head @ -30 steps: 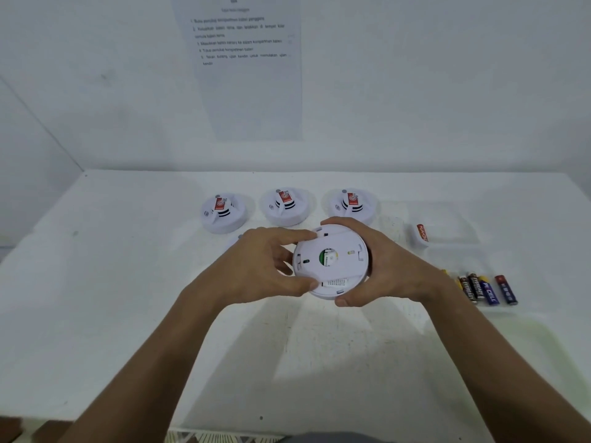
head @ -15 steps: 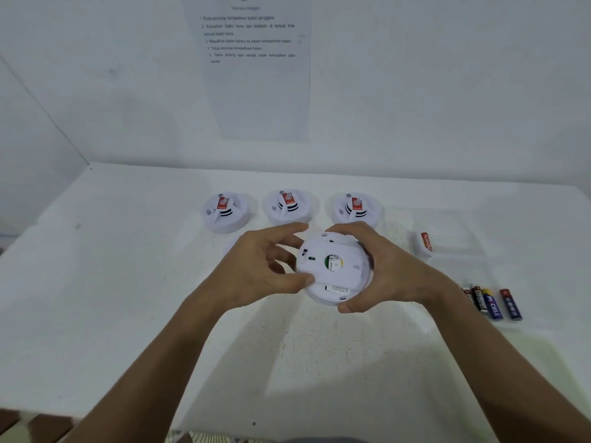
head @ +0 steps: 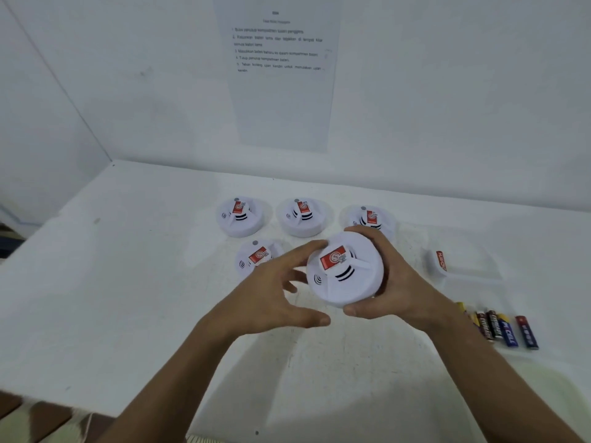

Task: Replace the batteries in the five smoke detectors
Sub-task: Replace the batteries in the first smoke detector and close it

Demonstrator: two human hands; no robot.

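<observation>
Head view: smoke detector (head: 345, 270) held face-up above the table (head: 128, 282).
Right hand (head: 396, 276): wrapped round its rim.
Left hand (head: 271, 302): spread, fingertips alongside.
Handling: probably light, rigid, smooth plastic; grip by the rim.

Right hand (head: 395, 282) gripping a white smoke detector (head: 343, 270) face-up, left hand (head: 271, 302) spread beside it, batteries (head: 502, 327) on table (head: 128, 282)

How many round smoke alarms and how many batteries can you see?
Round white plastic smoke detectors: 5 (four on the table, one held in the right hand)
Cylindrical batteries: at least 5, bunched, some hidden by the arm
Total: at least 10
</observation>
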